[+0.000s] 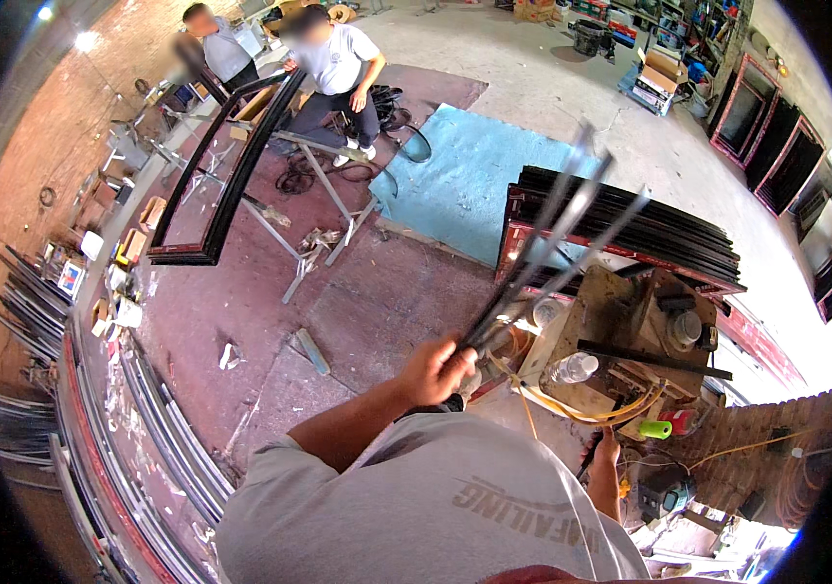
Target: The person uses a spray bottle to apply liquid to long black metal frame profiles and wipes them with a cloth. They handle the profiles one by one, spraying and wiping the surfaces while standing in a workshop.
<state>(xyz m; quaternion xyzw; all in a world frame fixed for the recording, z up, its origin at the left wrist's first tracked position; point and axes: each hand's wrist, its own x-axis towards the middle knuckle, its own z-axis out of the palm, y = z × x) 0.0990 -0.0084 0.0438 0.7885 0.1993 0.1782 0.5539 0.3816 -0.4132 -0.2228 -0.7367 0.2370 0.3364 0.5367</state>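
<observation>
My left hand (435, 372) is closed round the lower ends of several long, thin metal strips (562, 209). They tilt up and away to the right, fanning apart and blurred at their far ends. My right hand (606, 450) is low at my right side, beside a cluttered wooden workbench (586, 326). Its fingers are curled about a slim dark thing, mostly hidden, whose kind I cannot make out. Close to it run a yellow hose (596, 417) and a bright green roll (655, 429). Across the bench lies a dark bar (654, 360), near a clear plastic bottle (574, 368).
Beyond the bench stands a stack of dark frames (620, 229), next to a blue mat (474, 165). Two people are at the far left by a large black frame (231, 165) on metal trestles (333, 200). Long metal profiles (168, 428) lie along the left.
</observation>
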